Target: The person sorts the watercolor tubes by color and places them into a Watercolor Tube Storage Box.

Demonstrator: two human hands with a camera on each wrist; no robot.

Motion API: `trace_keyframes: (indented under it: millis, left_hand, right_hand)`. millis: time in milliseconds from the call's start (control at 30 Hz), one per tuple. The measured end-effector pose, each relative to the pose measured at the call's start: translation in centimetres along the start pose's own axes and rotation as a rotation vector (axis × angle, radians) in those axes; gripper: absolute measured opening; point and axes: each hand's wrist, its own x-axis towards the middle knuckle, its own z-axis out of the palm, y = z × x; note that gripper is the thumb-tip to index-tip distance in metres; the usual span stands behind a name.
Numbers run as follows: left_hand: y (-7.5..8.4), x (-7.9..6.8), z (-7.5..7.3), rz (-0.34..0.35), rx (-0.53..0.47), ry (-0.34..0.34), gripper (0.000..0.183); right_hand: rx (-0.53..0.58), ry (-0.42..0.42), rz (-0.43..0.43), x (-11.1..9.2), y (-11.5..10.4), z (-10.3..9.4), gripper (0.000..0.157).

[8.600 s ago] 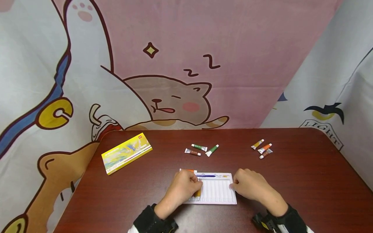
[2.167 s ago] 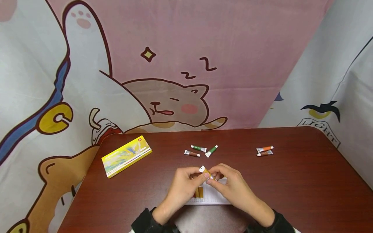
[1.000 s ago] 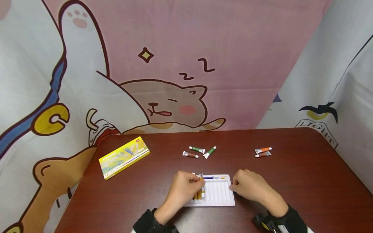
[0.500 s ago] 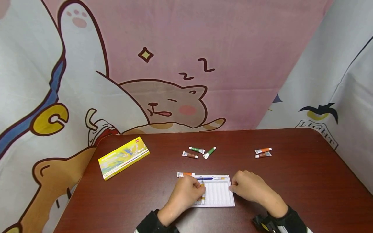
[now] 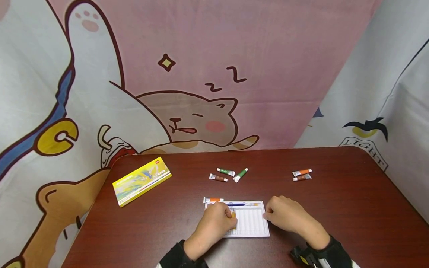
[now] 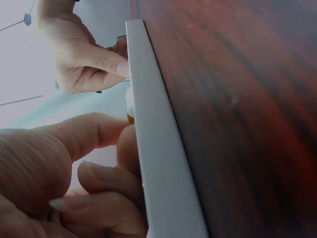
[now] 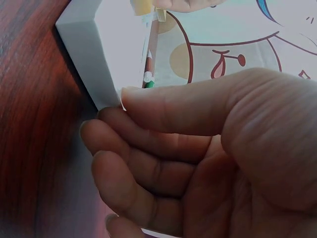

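A white ribbed tray (image 5: 254,235) lies on the table in front of me. My left hand (image 5: 213,225) is over its left part, and its thumb and fingers pinch a small yellow paint tube (image 5: 233,215) standing lengthwise in a slot. That hand hides the slots farther left. At the tray's right edge, my right hand (image 5: 289,215) grips the rim; the right wrist view shows its thumb (image 7: 163,106) on top and curled fingers below. A blue paintbrush (image 5: 236,204) lies in the tray's far groove.
An orange paint tube (image 5: 213,200) lies at the tray's far left corner. Beyond are two green tubes (image 5: 226,172) (image 5: 240,175) and a brown tube (image 5: 218,178). Farther right lie another orange tube (image 5: 302,172) and brown tube (image 5: 302,178). A yellow box (image 5: 142,181) is at left.
A yellow tube left the right-hand group. Both hands held it above the tray; the left then lowered it into a slot while the right went back to the tray's right edge.
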Motion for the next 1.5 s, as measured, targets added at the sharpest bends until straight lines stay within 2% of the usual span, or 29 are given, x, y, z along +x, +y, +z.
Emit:
trace_keyframes:
  millis: [133,833,1167,1333,1500]
  left_hand:
    - [0.04,0.0,-0.02,-0.003,0.007,0.004,0.022]
    - [0.37,-0.41,0.0,0.014,0.109,-0.008,0.03]
    - [0.51,-0.48,-0.01,0.033,0.134,0.006,0.032]
    - [0.42,-0.4,-0.19,0.04,0.114,-0.02,0.032]
    - [0.27,-0.48,-0.65,0.047,0.065,-0.075,0.033]
  right_hand:
    - [0.004,-0.001,-0.001,-0.03,0.0,-0.02,0.025]
    - [0.023,-0.023,0.005,0.06,-0.27,0.17,0.025]
    - [0.028,-0.005,-0.003,0.13,-0.3,0.23,0.023]
    - [0.023,-0.002,0.004,0.02,-0.38,0.14,0.022]
    - [0.025,0.002,-0.005,-0.09,-0.47,0.15,0.025]
